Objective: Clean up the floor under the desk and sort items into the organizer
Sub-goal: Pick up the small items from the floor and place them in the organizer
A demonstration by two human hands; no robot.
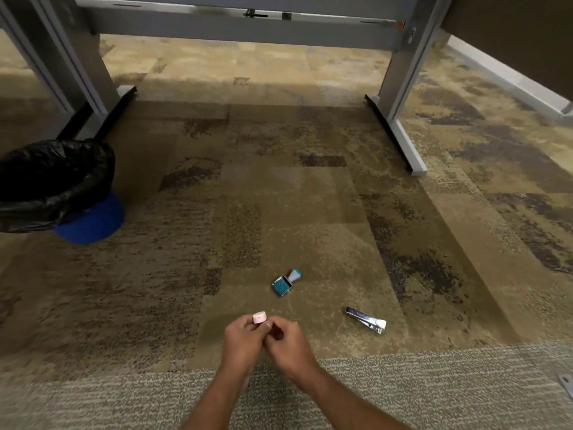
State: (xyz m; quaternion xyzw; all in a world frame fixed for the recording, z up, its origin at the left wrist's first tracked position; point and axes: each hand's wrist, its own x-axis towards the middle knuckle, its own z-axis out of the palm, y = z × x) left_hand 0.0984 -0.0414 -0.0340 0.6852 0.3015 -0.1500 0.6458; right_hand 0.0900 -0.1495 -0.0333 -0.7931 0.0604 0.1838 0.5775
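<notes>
Pink piece (259, 317) sits pinched at the fingertips of your left hand (245, 336), just nearer you than the teal stamp (283, 283). Your right hand (288, 339) curls against it; I cannot tell if it grips. It looks tiny, light and hard, so squeeze its sides gently.

Count, floor items:
- Hands: 2, left hand (242, 339) and right hand (288, 339), touching.
- Small pink round piece (259, 317): 1, pinched at the left hand's fingertips.
- Teal stamp (284, 283): 1, just beyond the hands.
- Metal nail clipper (366, 319): 1, right of the right hand.
- Blue bin (93, 225): 1, with 1 black liner (46, 181), far left of the left hand.
</notes>
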